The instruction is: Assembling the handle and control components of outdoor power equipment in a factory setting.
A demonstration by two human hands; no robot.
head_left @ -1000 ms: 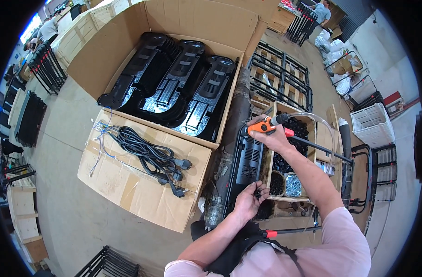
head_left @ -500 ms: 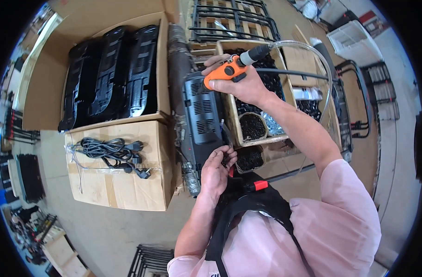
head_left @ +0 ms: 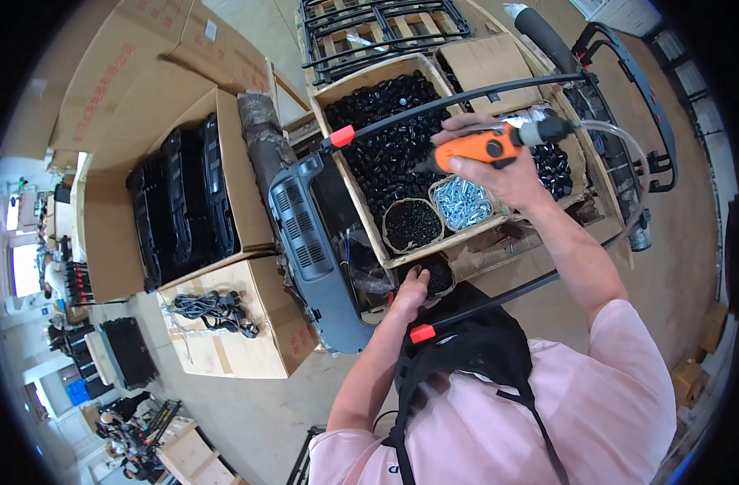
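Note:
In my right hand [head_left: 499, 174] is an orange air screwdriver [head_left: 476, 150]; my fingers wrap its body and a clear hose trails from its rear. Its tip points left, above the bin's loose black parts [head_left: 386, 137]. My left hand [head_left: 411, 293] is low at a small tub of tiny black parts [head_left: 439, 275]. Its fingers are bent together, and whatever they hold is hidden. Left of both hands lies a dark grey vented plastic housing [head_left: 305, 234], with a clear plastic bag [head_left: 365, 259] and wiring in its hollow side.
A wooden bin [head_left: 349, 190] also holds silver screws [head_left: 462, 202] and a round tub of black screws [head_left: 413, 225]. A black tube frame with red ends [head_left: 466, 105] spans the bin. At left stand an open carton [head_left: 252, 170] of black shells and a closed carton [head_left: 224, 343] under coiled power cords [head_left: 212, 311].
My right hand has carried the screwdriver from above the grey housing rightward over the bin. My left hand has left the housing's near edge for the small tub. The whole view has shifted.

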